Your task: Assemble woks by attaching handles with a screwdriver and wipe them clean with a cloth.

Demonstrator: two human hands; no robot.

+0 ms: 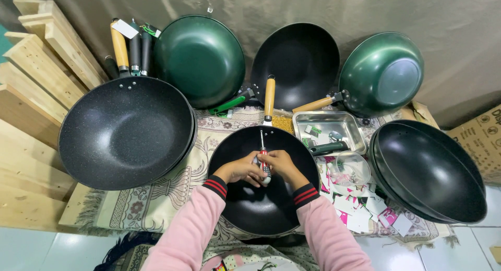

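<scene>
Pink sleeves (188, 239) with striped cuffs are coming in from the bottom of the frame, and both hands are meeting over the middle of a black wok (263, 219) lying just in front of the person. Between them a screwdriver (263, 158) is being held: the right hand (284, 166) is wrapping its grip around the red-and-black handle, while the left hand (241, 170) is closing against it from the other side (whether it is clasping the tool or only steadying it, I cannot tell). The tool's long axis is running straight up the frame, its tip pointing away from the person toward the wok's far rim, where a wooden handle (269, 96) is joining the pan. Neither hand is clearly nearer that joint.

Under the wok, a patterned cloth (156, 198) is covering the surface. To the right, a glass bowl (350, 169), a metal tray (329, 130) and scattered paper tags (360, 211) are lying near. Farther out, stacked black pans are sitting at left (125, 132) and right (428, 169), with green woks (201, 57) leaning on a drab wall, and wooden planks (36, 67) are filling the upper left.
</scene>
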